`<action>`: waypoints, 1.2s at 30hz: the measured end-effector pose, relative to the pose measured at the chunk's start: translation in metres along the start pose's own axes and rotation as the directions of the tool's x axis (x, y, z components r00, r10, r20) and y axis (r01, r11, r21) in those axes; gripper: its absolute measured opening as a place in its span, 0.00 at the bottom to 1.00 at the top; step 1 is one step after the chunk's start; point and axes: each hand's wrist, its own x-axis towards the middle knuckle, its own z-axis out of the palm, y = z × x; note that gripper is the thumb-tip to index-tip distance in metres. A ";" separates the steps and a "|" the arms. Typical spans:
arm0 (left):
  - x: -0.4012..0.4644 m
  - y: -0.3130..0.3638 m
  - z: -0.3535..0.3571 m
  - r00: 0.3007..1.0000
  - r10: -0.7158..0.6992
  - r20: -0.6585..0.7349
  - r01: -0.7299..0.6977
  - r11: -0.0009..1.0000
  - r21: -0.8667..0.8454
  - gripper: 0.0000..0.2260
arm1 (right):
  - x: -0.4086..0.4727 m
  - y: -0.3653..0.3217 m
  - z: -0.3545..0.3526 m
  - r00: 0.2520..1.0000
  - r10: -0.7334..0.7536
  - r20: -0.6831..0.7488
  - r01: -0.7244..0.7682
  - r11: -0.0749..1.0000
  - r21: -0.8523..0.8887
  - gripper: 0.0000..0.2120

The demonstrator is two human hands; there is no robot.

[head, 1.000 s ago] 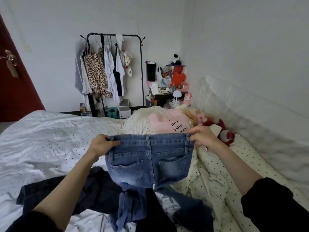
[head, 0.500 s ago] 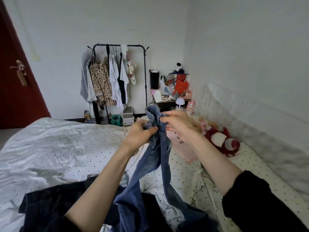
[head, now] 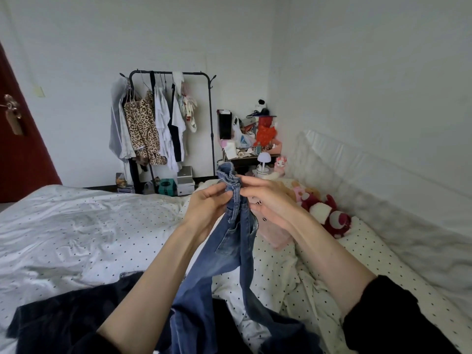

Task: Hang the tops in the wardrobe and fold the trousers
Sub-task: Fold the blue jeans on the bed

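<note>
— Jeans (head: 236,241), blue denim: where are they?

— Held up over the bed (head: 76,226), folded lengthwise so the two halves of the waistband meet at the top. The legs hang down and trail onto a dark garment (head: 63,318) lying on the dotted sheet.

— Which hand has them?

— Both. The left hand (head: 207,208) grips the waistband from the left, thumb and fingertips pinching the denim. The right hand (head: 268,200) meets it from the right, its fingers fairly straight and close together, the tips pinching the same bunched edge. The two hands nearly touch.

— And the tops?

— A pink top (head: 275,233) lies on the bed just behind the right hand, partly hidden by it. Against the far wall a black clothes rail (head: 210,118) holds a leopard-print garment (head: 144,134) and white shirts (head: 163,129).

— Anything else nearby?

— A red plush toy (head: 332,215) by the white headboard (head: 357,169), and a cluttered side table (head: 251,155) beside the rail.
</note>
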 end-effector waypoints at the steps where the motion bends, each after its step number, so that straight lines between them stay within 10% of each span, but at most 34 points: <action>1: -0.001 -0.003 0.001 1.000 0.012 0.000 -0.012 1.000 0.024 0.12 | -0.002 0.002 -0.002 0.999 -0.009 0.032 0.008 1.000 0.019 0.16; 6: -0.005 -0.003 0.006 0.996 0.050 0.067 -0.066 0.963 0.261 0.18 | -0.012 0.011 -0.017 0.984 -0.086 0.159 0.069 0.992 0.110 0.16; 12: -0.008 0.001 0.002 0.961 -0.027 0.277 -0.074 0.935 0.348 0.22 | -0.007 0.016 -0.029 0.958 -0.205 -0.202 0.199 0.979 -0.051 0.13; 17: 0.005 0.005 -0.004 0.936 0.341 0.083 -0.304 0.668 0.679 0.21 | -0.004 -0.010 -0.054 0.945 -0.224 -0.239 0.159 0.952 -0.263 0.12; 20: 0.019 0.007 -0.012 0.925 0.378 0.048 -0.248 0.504 0.827 0.39 | -0.001 -0.035 -0.060 0.938 -0.255 -0.235 0.203 0.953 -0.223 0.10; 24: 0.035 0.021 -0.016 0.981 0.193 -0.021 -0.135 0.755 0.642 0.47 | -0.001 -0.071 -0.069 0.937 -0.279 -0.209 0.257 0.958 -0.127 0.10; 27: 0.046 0.048 -0.010 0.985 0.130 0.110 -0.159 0.930 0.330 0.30 | 0.001 -0.099 -0.069 0.941 -0.301 -0.152 0.297 0.954 -0.054 0.10; 36: 0.070 0.168 0.042 0.914 0.275 0.299 -0.363 0.882 0.299 0.18 | 0.011 -0.206 -0.071 0.898 -0.420 -0.133 0.417 0.907 -0.051 0.11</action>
